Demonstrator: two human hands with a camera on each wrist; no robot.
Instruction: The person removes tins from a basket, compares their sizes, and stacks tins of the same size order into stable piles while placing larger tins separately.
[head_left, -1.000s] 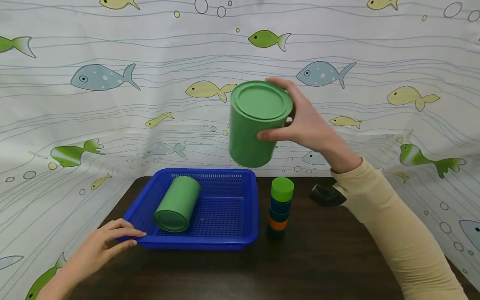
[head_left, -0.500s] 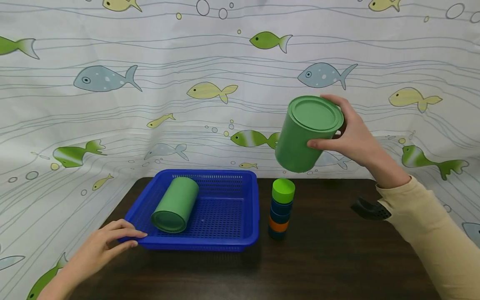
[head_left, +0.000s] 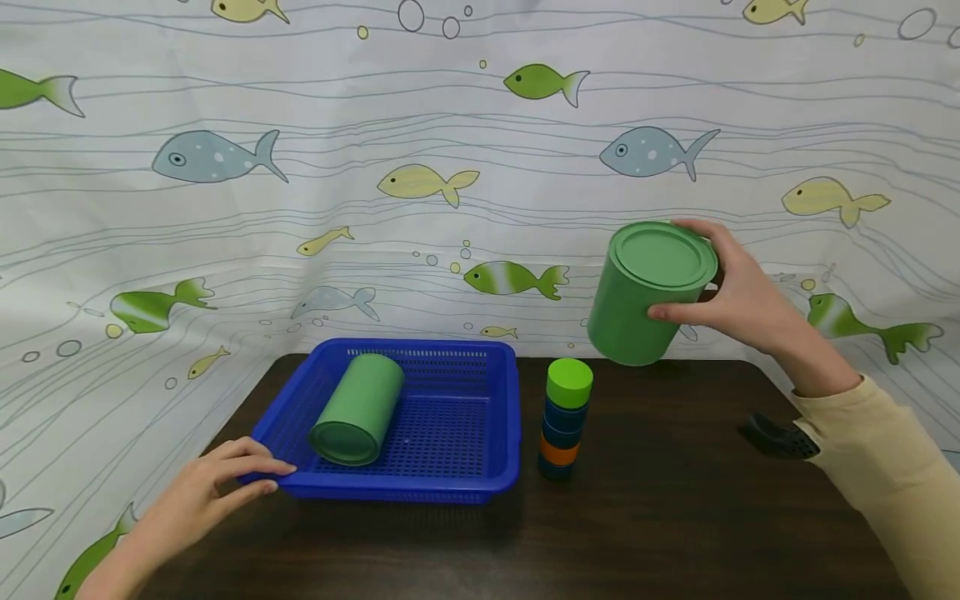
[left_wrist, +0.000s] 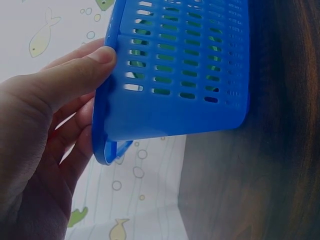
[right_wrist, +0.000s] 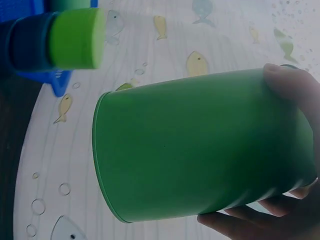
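My right hand [head_left: 750, 296] grips a large green can [head_left: 637, 308] near its upper end, thumb on the near side and fingers round the far side. The can hangs in the air, slightly tilted, to the right of a stack of cups. In the right wrist view, the can's smooth side [right_wrist: 190, 150] fills the middle. My left hand [head_left: 206, 500] holds the near-left corner of a blue plastic basket [head_left: 420, 482]; the left wrist view shows the thumb [left_wrist: 85, 70] against the outside of the rim, fingers behind it. A second green can [head_left: 360, 408] lies on its side in the basket.
The stack of cups [head_left: 562, 425], bright green on top with dark blue and orange below, stands just right of the basket. All rest on a dark wooden table [head_left: 675, 517]. A fish-patterned white sheet [head_left: 337, 108] walls the back and sides. A black strap piece [head_left: 776, 437] hangs under the right sleeve.
My right hand has carried the green can from above the basket's right edge rightwards past the cups, and then lower. The left hand stays at the basket corner.
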